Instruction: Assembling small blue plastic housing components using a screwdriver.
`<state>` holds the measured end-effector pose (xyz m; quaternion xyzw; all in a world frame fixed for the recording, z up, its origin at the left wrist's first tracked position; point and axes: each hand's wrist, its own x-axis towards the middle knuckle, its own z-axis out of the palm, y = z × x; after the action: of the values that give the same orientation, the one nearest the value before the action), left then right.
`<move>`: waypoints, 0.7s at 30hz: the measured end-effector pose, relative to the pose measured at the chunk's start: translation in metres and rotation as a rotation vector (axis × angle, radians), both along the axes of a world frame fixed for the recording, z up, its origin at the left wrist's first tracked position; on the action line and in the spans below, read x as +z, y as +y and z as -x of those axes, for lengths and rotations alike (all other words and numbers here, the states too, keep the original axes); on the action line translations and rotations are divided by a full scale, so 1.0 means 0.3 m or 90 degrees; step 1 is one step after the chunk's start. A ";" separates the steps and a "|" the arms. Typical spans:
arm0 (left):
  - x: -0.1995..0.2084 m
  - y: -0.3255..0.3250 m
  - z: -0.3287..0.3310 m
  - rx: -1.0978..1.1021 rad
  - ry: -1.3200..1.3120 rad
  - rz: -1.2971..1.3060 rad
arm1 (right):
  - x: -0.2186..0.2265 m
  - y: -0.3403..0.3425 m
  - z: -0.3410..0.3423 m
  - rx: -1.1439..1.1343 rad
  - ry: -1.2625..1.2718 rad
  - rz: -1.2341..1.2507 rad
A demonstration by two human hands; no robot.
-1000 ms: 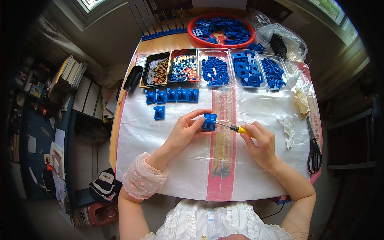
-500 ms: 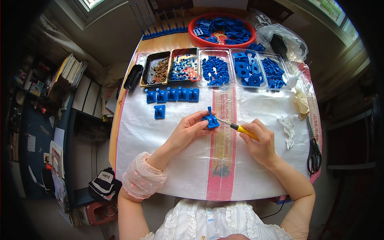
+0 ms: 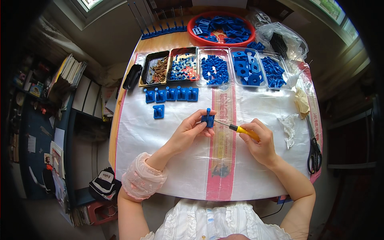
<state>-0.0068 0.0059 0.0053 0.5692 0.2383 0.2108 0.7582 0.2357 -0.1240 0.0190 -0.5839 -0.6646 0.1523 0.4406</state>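
Observation:
Over the middle of the table, my left hand (image 3: 193,129) grips a small blue plastic part (image 3: 207,119) with an upright post between thumb and fingers. A screwdriver (image 3: 245,131) with a yellow and black handle is held in my right hand (image 3: 261,141), its fingers wrapped round the grip. Its thin metal shaft points left, and the tip reaches the right side of the blue part; whether it sits in a screw I cannot make out. Beyond my left hand stands a row of several similar blue assemblies (image 3: 171,94), with a single blue assembly (image 3: 159,111) in front of it.
Along the far side lie trays of screws (image 3: 159,71), small nuts (image 3: 185,68) and blue pieces (image 3: 215,69). Behind them are a red basin (image 3: 252,40) of blue parts and a plastic bag (image 3: 294,38). Black-handled scissors (image 3: 315,158) and crumpled tissue (image 3: 288,130) lie at right.
My left hand has turned the blue part, so its base now faces more sideways toward the screwdriver. The screwdriver and my right hand have barely shifted.

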 end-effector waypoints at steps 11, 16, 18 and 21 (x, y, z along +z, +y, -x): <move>0.009 -0.005 -0.004 0.008 0.012 -0.015 | 0.001 -0.005 -0.008 0.015 0.047 0.050; 0.009 -0.004 -0.002 0.008 -0.001 -0.001 | -0.007 -0.001 -0.006 0.013 0.060 0.046; 0.008 -0.004 -0.005 0.005 -0.006 0.000 | -0.010 -0.003 -0.006 0.008 0.065 0.048; 0.011 -0.004 -0.002 -0.002 -0.003 -0.004 | -0.012 -0.005 -0.007 0.003 0.076 0.062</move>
<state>-0.0061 0.0047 0.0086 0.5717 0.2347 0.2116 0.7572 0.2378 -0.1254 0.0153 -0.5928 -0.6303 0.2203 0.4503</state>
